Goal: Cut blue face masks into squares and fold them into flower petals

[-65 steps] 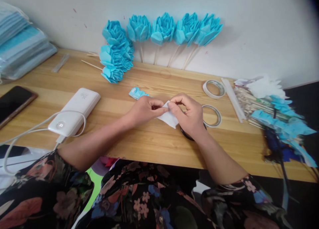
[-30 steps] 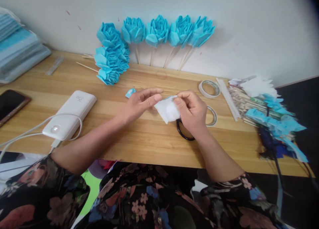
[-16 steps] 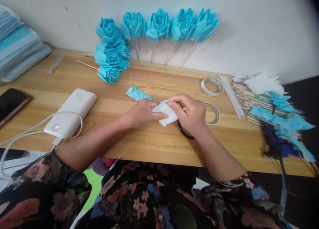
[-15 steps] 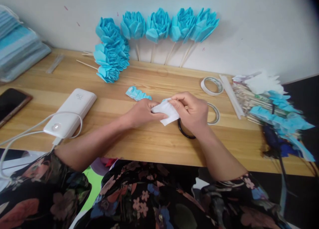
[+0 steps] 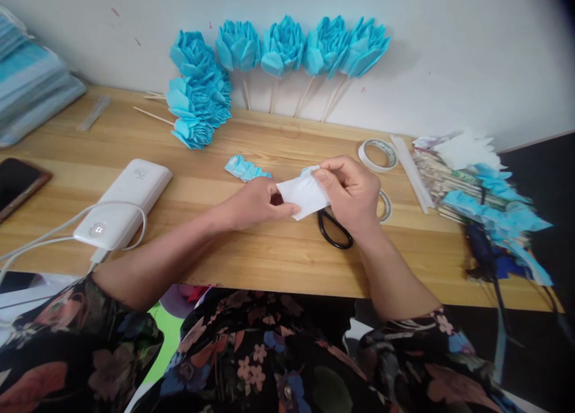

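Note:
A small piece of white fabric (image 5: 305, 193), with a trace of blue at its upper edge, is held between both hands over the table. My left hand (image 5: 256, 204) grips its left side, thumb on top. The thumb and fingers of my right hand (image 5: 353, 191) pinch its upper right corner. Beyond my left hand lies a pleated blue strip (image 5: 247, 169). Under my right hand a black handle loop (image 5: 336, 231) shows; the rest of that tool is hidden. A tape roll (image 5: 385, 205) is partly covered by the same hand.
Several blue fabric flowers on sticks (image 5: 283, 44) lean on the wall, others (image 5: 197, 95) lie left of them. A white power bank (image 5: 123, 203) with a cable and a phone (image 5: 20, 185) are at left. Another tape roll (image 5: 378, 155), white glue sticks (image 5: 412, 173) and scraps (image 5: 494, 212) are at right.
My right hand has moved slightly up and right, and the white fabric is spread wider between my hands. More of the black loop shows. The view has shifted slightly.

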A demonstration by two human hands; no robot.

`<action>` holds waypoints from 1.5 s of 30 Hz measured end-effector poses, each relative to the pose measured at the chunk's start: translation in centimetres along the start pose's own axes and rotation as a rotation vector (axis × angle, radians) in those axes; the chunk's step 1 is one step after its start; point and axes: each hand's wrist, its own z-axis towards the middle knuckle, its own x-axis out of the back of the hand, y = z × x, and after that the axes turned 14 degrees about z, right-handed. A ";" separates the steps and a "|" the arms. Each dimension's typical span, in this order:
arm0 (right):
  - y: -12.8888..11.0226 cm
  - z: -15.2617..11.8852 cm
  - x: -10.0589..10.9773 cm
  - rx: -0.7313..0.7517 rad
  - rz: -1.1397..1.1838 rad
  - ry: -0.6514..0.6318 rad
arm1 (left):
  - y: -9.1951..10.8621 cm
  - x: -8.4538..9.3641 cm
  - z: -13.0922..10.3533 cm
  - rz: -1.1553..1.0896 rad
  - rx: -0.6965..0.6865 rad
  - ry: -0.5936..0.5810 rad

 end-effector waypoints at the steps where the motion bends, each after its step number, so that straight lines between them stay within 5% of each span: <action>1: 0.0 0.0 0.0 -0.001 0.012 0.005 | 0.0 0.0 0.0 -0.004 -0.005 -0.010; 5: 0.1 -0.1 -0.2 0.004 0.026 -0.004 | 0.1 0.6 0.0 -0.011 -0.030 -0.068; 10: -0.2 -0.8 -0.6 0.049 -0.026 -0.137 | 0.6 1.4 0.2 -0.115 -0.111 0.023; 18: -0.4 -1.2 -1.5 0.238 -0.167 -0.184 | 0.7 -0.1 0.1 -0.046 0.115 -0.035; 28: 0.3 -0.5 -0.1 0.109 -0.162 -0.043 | 1.1 0.1 -0.2 -0.013 0.148 -0.091; 38: 0.4 0.1 0.3 -0.010 -0.023 -0.041 | 0.3 0.9 -0.2 -0.012 0.043 -0.174; 45: -0.3 0.1 0.3 -0.024 0.005 -0.193 | 1.0 2.9 -0.5 -0.133 -0.050 -0.028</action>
